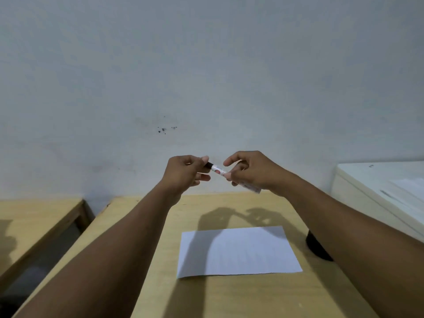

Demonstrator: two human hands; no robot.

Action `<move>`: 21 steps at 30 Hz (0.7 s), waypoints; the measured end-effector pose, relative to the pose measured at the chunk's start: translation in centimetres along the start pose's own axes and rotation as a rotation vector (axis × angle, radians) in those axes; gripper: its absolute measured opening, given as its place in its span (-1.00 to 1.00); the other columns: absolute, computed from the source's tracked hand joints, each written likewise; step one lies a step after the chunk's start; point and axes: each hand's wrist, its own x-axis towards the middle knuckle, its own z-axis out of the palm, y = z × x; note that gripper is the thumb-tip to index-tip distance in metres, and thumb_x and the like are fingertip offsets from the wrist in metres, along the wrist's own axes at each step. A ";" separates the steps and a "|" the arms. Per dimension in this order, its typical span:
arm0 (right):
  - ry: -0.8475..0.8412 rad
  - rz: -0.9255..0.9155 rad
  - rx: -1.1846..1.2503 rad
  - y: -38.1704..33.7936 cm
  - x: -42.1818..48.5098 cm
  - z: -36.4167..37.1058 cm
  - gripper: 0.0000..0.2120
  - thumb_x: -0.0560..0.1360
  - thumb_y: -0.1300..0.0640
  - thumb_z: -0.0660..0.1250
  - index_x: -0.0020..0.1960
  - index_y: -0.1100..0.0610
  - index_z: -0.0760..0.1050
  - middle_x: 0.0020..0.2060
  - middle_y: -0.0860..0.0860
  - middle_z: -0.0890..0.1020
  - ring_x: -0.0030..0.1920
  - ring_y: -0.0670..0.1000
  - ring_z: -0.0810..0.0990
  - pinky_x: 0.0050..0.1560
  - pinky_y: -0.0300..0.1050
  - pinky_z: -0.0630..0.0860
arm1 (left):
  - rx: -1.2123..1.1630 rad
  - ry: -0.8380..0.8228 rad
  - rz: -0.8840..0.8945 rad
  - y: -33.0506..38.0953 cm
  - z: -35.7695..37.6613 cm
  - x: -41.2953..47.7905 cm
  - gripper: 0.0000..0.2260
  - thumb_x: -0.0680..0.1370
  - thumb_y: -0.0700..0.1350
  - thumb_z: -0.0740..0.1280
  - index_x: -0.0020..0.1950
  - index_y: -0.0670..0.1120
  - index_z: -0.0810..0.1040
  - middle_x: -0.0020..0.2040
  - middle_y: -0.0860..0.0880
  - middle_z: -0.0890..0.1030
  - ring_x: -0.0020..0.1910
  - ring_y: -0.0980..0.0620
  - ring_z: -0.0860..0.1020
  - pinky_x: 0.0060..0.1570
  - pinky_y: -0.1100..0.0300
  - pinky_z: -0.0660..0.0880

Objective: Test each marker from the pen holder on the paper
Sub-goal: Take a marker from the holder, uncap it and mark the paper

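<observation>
Both hands are raised above the far end of a light wooden table [229, 297]. My right hand [251, 171] grips the white barrel of a marker [218, 170], which slants down to the right. My left hand [185, 174] pinches the marker's black cap end. A blank white sheet of paper [238, 251] lies flat on the table below the hands. A black pen holder [317, 249] stands just right of the paper, mostly hidden behind my right forearm; its contents are not visible.
A second wooden table [39, 216] stands at the left across a narrow gap. A white cabinet or appliance [378, 191] with papers on top stands at the right. A grey wall rises directly behind the tables.
</observation>
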 end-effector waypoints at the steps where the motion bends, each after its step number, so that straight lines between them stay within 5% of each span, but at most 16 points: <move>1: -0.030 0.011 0.037 -0.2 0.4 1.1 -0.75 0.53 0.15 0.47 0.19 0.13 0.59 -0.09 0.19 0.76 -0.23 0.02 0.68 -0.20 -0.09 0.52 | 0.000 0.012 -0.020 -0.8 -0.9 -0.3 -0.69 0.60 0.05 0.40 0.00 -0.21 0.68 -0.22 -0.03 0.73 -0.22 -0.01 0.75 -0.11 0.11 0.53; 8: -0.346 0.233 0.624 0.3 1.9 6.6 -0.64 0.56 -0.04 0.39 0.24 0.18 0.60 0.00 0.19 0.70 -0.14 0.12 0.68 -0.14 -0.04 0.53 | -0.090 0.104 -0.173 -6.3 -4.5 -2.2 -0.69 0.65 0.13 0.27 -0.09 -0.04 0.64 -0.31 -0.01 0.64 -0.30 -0.03 0.67 -0.13 0.08 0.46; 11: -0.344 0.240 0.855 1.7 2.2 8.5 -0.55 0.46 -0.09 0.47 0.24 0.16 0.61 0.00 0.18 0.71 -0.06 0.14 0.70 -0.11 -0.02 0.57 | -0.139 0.145 -0.237 -7.8 -4.5 -2.7 -0.67 0.67 0.13 0.22 -0.15 -0.02 0.60 -0.35 -0.01 0.61 -0.34 -0.04 0.63 -0.17 0.10 0.42; 16: -0.112 0.282 0.750 3.4 3.0 11.8 -0.75 0.53 -0.03 0.46 0.00 0.15 0.61 -0.28 0.08 0.65 -0.39 0.01 0.62 -0.33 -0.15 0.46 | -0.115 0.067 -0.296 -9.3 -3.8 -2.8 -0.60 0.68 0.15 0.18 -0.21 -0.09 0.46 -0.49 -0.01 0.47 -0.50 -0.01 0.46 -0.29 0.16 0.46; 21: -0.182 0.233 0.813 4.5 3.2 11.8 -0.95 0.60 0.23 0.38 -0.04 0.18 0.60 -0.20 0.16 0.66 -0.27 0.07 0.70 -0.24 -0.16 0.60 | -0.109 0.059 -0.266 -10.7 -3.8 -2.3 -0.64 0.71 0.09 0.10 -0.10 -0.16 0.38 -0.45 0.00 0.22 -0.43 -0.01 0.17 -0.38 0.16 0.21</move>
